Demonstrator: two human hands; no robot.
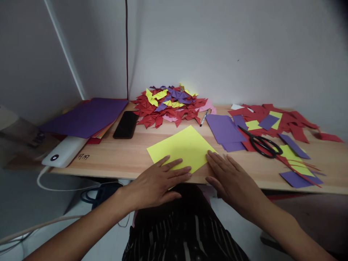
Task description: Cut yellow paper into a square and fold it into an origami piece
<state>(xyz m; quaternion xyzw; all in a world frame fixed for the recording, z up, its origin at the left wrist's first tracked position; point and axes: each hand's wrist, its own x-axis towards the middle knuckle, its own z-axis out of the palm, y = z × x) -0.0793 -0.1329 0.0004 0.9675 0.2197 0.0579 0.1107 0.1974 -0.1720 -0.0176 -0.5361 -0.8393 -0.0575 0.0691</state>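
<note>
A yellow sheet of paper (181,146) lies at an angle on the wooden table near its front edge. My left hand (160,181) rests on the sheet's near part, palm down with fingers spread. At the sheet's right corner, my right hand (230,177) lies flat, its fingertips touching the paper and its thumb apart. The near corner of the sheet is partly hidden by my left hand. To the right are a stack of purple paper (224,130) and black-handled scissors (262,145).
Folded paper pieces (168,105) form a heap at the back. Red paper scraps (288,117) spread at the right. A phone (125,125), a pen (204,117), purple sheets (89,114) and a white power bank with a cable (65,150) are also on the table (114,157).
</note>
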